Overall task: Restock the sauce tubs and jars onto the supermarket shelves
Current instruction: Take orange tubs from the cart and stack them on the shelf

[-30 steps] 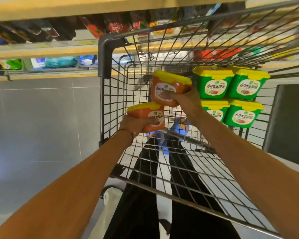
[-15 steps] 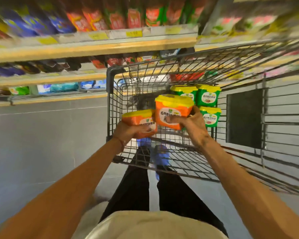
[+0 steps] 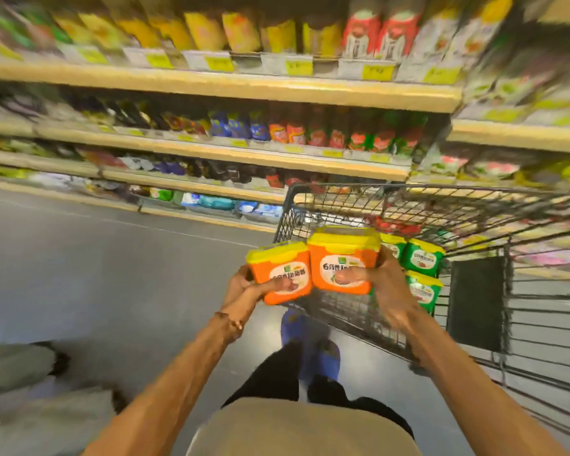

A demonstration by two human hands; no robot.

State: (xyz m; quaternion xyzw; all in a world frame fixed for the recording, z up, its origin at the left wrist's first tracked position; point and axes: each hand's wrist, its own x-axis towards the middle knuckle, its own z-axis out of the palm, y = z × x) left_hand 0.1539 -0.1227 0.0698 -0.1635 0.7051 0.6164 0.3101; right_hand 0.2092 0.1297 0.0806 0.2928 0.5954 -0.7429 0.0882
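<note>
Head view: your left grip (image 3: 244, 286) is clenched round an orange tub (image 3: 282, 271), thumb lying across the front label, the other fingers hidden behind it. Your right grip (image 3: 380, 284) holds a second orange tub (image 3: 343, 258) the same way, thumb across the label. Both tubs are upright with their yellow lids on top and labels turned toward you; their wider sides run left to right. The left one tips slightly to the left, sits a little lower, and touches the right one along one edge. You hold the pair in the air at the near left corner of the wire cart (image 3: 474, 209). Inside the cart, green tubs (image 3: 422, 258) are stacked, partly hidden behind your right grip and its tub. Beyond the cart, shelves (image 3: 211, 83) of jars and packets are smeared by blur, so you cannot read their labels or price tags. A pale shape at the lower left is too blurred to make out.
</note>
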